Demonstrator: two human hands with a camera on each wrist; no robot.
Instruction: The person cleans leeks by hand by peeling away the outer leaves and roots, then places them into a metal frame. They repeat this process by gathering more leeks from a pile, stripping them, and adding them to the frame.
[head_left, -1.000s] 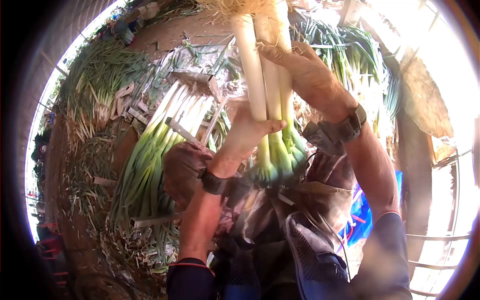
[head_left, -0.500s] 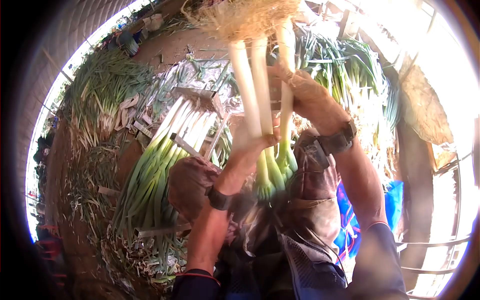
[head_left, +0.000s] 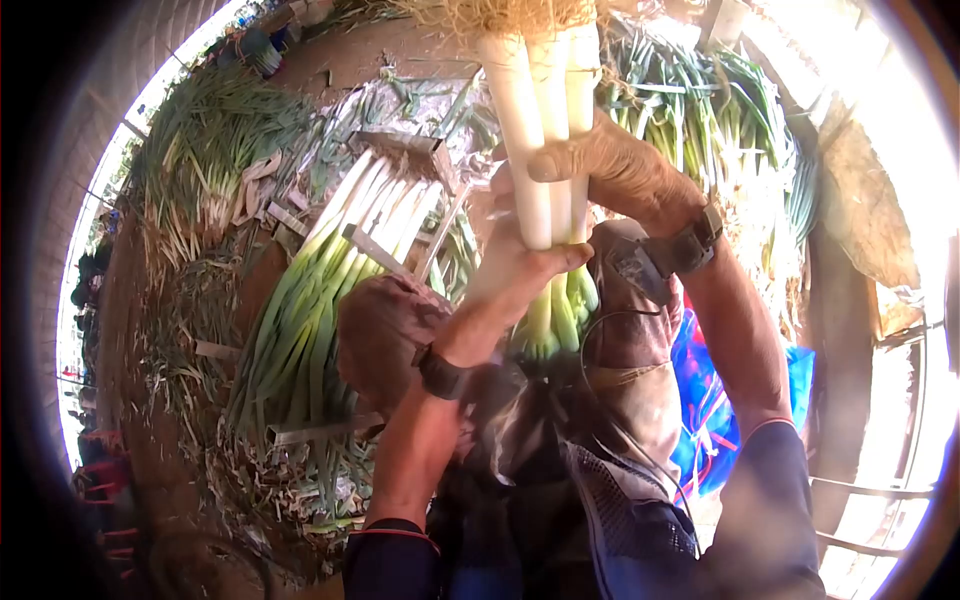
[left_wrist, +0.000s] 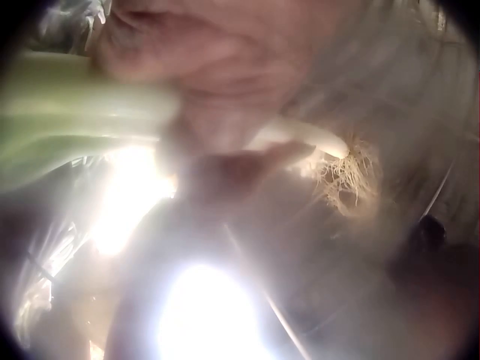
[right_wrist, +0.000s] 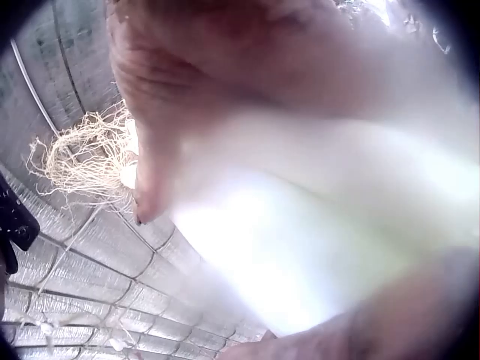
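Several leeks [head_left: 543, 110] stand upright before the body in the head view, roots at the top and green ends down between the knees. Around their lower white part curls the left hand [head_left: 510, 262], its thumb across the front. Higher up, the right hand [head_left: 630, 172] grips the same stalks from the right, thumb over the front. In the left wrist view, roots [left_wrist: 346, 174] stick out beyond the left hand [left_wrist: 217, 67]. The right wrist view shows the right hand [right_wrist: 172, 97] against the blurred white stalks [right_wrist: 300, 202], with roots [right_wrist: 90, 161] past the thumb.
A bundle of leeks [head_left: 330, 270] lies in a metal frame [head_left: 405, 145] left of the knees. More leeks are heaped at the far left [head_left: 215, 130] and right [head_left: 700, 110]. A blue bag [head_left: 705, 400] lies by the right leg.
The separate stalks have come together side by side. The right hand has moved down from near the roots, then closed round the front of the stalks; the left hand stays round them.
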